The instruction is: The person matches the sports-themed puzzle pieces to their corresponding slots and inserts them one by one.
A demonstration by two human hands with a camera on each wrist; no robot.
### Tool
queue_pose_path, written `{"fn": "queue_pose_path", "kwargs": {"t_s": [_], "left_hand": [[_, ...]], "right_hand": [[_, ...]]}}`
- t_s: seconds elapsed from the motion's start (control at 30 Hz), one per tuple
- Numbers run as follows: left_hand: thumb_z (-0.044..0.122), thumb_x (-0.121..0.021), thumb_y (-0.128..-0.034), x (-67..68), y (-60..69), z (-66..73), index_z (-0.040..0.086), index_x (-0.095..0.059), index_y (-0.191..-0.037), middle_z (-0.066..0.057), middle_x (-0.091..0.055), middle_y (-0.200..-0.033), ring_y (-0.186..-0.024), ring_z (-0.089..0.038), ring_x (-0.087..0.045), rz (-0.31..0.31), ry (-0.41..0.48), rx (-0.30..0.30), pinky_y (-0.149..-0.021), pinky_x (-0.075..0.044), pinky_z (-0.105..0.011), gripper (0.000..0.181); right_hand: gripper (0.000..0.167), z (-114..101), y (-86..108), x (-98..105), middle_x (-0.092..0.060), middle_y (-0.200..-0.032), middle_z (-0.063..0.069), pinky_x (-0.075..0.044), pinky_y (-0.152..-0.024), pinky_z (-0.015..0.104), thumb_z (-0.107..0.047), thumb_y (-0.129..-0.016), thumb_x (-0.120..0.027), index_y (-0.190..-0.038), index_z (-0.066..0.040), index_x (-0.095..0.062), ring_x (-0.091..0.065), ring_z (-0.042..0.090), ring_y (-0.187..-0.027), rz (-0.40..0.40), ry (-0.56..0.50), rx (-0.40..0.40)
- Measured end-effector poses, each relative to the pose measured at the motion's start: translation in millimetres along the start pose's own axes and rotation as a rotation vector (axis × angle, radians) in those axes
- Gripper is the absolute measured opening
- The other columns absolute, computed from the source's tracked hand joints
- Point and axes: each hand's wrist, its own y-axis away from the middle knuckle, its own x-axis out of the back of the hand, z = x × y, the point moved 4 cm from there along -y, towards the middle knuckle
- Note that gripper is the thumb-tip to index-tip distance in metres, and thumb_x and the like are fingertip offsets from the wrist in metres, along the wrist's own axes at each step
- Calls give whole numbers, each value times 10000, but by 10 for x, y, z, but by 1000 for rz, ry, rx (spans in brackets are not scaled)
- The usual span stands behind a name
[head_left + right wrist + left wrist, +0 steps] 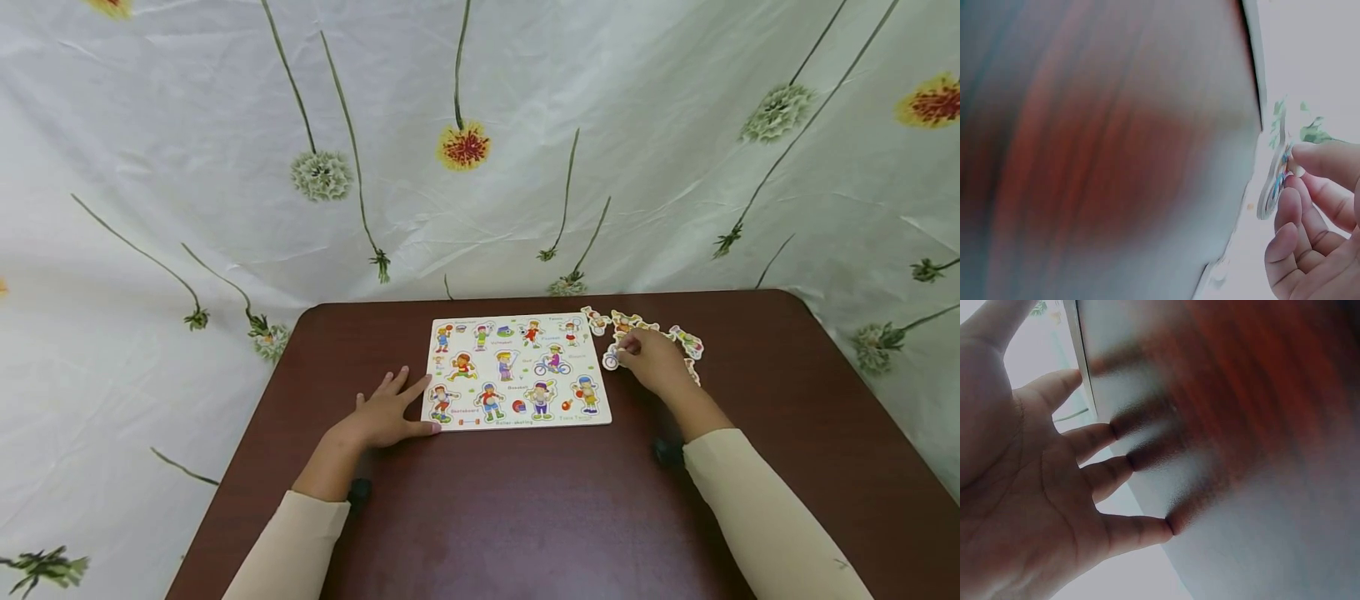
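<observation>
A white puzzle board (480,329) printed with sports figures and words lies on the table. My left hand (386,417) rests at the board's left edge, fingers spread, with the thumb on its lower left corner. In the left wrist view the left palm (1029,475) shows with its fingertips on the tabletop. My right hand (654,360) is just beyond the board's right side. Its thumb and fingers pinch a thin puzzle piece (1270,194), which looks like a bicycle piece (611,358) in the head view. The fingers partly hide it.
Several loose puzzle pieces (687,342) lie around the right hand, some partly covered by it. One more piece (596,321) touches or nearly touches the board's upper right corner. The dark brown table (525,508) ends at a flowered cloth (480,217) behind.
</observation>
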Motion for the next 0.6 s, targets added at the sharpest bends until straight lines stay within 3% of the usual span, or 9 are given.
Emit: {"fn": "queue_pose_path", "kwargs": {"t_s": [0.6], "left_hand": [[624, -690, -869, 12, 7, 8, 266, -239, -1625, -204, -83, -1703, -1570, -455, -42, 1, -2, 3, -1121, -63, -818, 951]], "right_hand": [[134, -566, -120, -352, -640, -904, 88, -436, -699, 303, -185, -954, -699, -972, -59, -656, -562, 208, -797, -76, -63, 28]]}}
